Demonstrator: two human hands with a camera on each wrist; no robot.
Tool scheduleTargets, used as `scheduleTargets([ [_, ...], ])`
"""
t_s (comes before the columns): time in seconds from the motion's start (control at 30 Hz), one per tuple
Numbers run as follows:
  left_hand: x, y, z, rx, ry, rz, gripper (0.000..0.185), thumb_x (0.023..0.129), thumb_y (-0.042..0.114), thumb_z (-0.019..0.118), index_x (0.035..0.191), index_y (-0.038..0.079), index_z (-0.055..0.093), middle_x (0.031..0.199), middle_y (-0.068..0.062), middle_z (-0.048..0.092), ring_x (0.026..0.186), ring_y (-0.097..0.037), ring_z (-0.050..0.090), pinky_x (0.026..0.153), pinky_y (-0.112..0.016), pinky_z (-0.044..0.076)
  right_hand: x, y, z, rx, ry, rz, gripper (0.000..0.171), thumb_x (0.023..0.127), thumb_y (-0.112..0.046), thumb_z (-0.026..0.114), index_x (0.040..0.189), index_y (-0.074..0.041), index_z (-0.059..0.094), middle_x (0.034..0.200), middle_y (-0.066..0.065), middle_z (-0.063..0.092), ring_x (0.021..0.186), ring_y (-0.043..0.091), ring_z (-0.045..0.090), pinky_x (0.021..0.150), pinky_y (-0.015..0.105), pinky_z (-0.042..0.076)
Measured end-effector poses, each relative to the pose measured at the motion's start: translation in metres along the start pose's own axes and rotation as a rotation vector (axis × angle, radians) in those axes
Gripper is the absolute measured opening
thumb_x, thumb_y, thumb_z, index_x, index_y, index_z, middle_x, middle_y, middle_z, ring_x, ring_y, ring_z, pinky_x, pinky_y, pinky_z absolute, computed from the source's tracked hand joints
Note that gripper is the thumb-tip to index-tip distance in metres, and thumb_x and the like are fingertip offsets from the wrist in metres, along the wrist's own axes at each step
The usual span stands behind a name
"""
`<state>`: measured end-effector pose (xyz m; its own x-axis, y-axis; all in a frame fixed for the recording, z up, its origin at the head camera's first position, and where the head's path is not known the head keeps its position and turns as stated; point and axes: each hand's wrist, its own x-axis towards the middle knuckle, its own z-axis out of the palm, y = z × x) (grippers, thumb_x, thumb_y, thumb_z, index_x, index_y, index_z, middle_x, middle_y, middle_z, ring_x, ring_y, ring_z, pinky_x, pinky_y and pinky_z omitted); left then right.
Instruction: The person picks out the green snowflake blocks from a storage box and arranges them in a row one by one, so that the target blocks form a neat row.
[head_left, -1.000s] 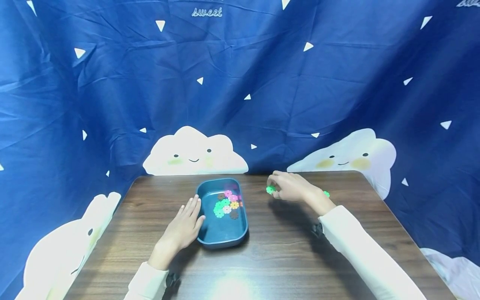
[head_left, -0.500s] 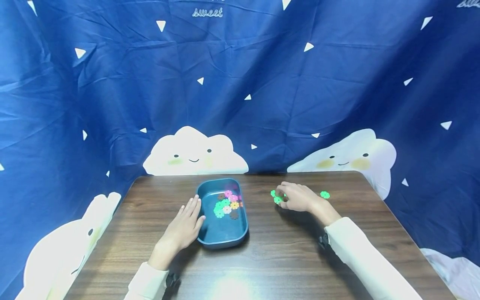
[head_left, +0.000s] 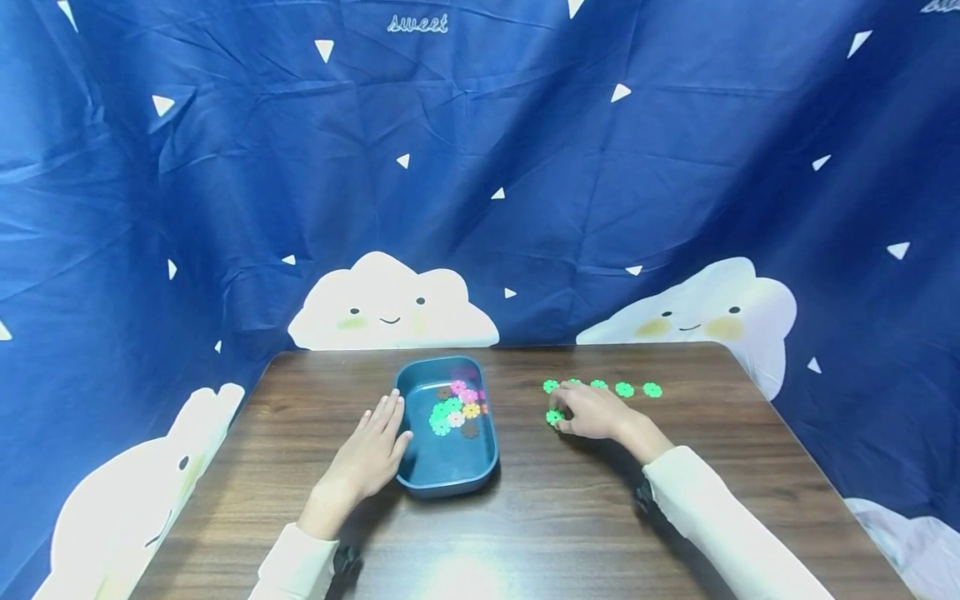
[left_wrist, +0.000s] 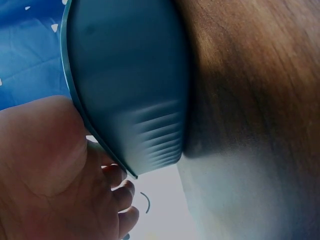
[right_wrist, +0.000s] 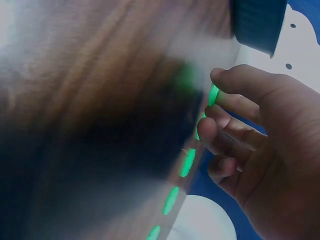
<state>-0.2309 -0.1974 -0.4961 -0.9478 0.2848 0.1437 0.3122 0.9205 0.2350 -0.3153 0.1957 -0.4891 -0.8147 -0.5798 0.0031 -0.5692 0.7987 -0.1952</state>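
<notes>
My right hand (head_left: 592, 412) pinches a bright-green, flower-shaped plastic disc (head_left: 554, 417) over the brown wood-grain bench (head_left: 570, 525), nearer me than a row of matching green discs (head_left: 625, 389). My left hand (head_left: 360, 458), fingers straight, touches a teal, round-cornered plastic tray (head_left: 446, 468).

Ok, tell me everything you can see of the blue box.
The box is dark teal, oblong and open-topped, with rounded corners and a thin rim. It looks like smooth plastic; the left wrist view shows a row of ridges on an outer wall. It stands upright on the table, its long sides running away from the person. The left hand touches its left rim. Inside lie flowers in several colours, including green, pink and orange.
</notes>
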Motion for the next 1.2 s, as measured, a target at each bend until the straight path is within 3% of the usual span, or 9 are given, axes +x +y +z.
scheduleTargets([
  [0.33,0.003,0.001,-0.003,0.028,-0.038,-0.017,0.063,0.105,0.036,0.040,0.154,0.001,0.024,0.164,-0.015,0.019,0.152,-0.031,0.018,0.122,-0.053,0.023,0.000,0.002,0.010,-0.004,-0.003,0.010,0.018,0.087,-0.028,0.072,0.103,-0.019,0.069,0.098,-0.007,0.059,0.078,0.008,0.050,0.064,0.026,0.045],
  [0.57,0.002,0.001,-0.003,0.032,-0.046,-0.021,0.064,0.105,0.038,0.040,0.155,0.001,0.023,0.164,-0.014,0.018,0.152,-0.031,0.018,0.122,-0.052,0.022,0.001,0.002,0.009,0.012,-0.024,0.010,0.016,0.089,-0.028,0.071,0.103,-0.019,0.069,0.095,-0.006,0.058,0.075,0.010,0.046,0.061,0.026,0.040],
  [0.77,0.001,0.002,-0.003,0.027,-0.041,-0.020,0.063,0.105,0.036,0.040,0.154,0.001,0.024,0.164,-0.015,0.019,0.152,-0.031,0.018,0.122,-0.052,0.023,0.006,-0.003,-0.005,0.004,0.002,0.013,0.016,0.090,-0.029,0.070,0.102,-0.020,0.069,0.096,-0.008,0.062,0.081,0.010,0.056,0.066,0.031,0.047],
  [0.93,0.000,0.002,-0.002,0.018,-0.027,-0.015,0.063,0.104,0.036,0.041,0.154,0.000,0.026,0.163,-0.015,0.021,0.152,-0.032,0.020,0.121,-0.053,0.024,0.017,-0.016,-0.025,-0.009,0.046,0.015,0.008,0.089,-0.029,0.070,0.095,-0.025,0.066,0.085,-0.014,0.061,0.072,0.007,0.056,0.061,0.030,0.047],
  [1.2,0.000,0.002,-0.003,0.023,-0.041,-0.018,0.064,0.105,0.039,0.039,0.154,0.001,0.024,0.164,-0.014,0.018,0.152,-0.031,0.017,0.122,-0.052,0.021,0.039,-0.045,-0.046,-0.074,0.092,-0.072,0.011,0.086,-0.028,0.068,0.079,-0.031,0.060,0.078,-0.016,0.061,0.069,0.006,0.055,0.057,0.028,0.044],
])
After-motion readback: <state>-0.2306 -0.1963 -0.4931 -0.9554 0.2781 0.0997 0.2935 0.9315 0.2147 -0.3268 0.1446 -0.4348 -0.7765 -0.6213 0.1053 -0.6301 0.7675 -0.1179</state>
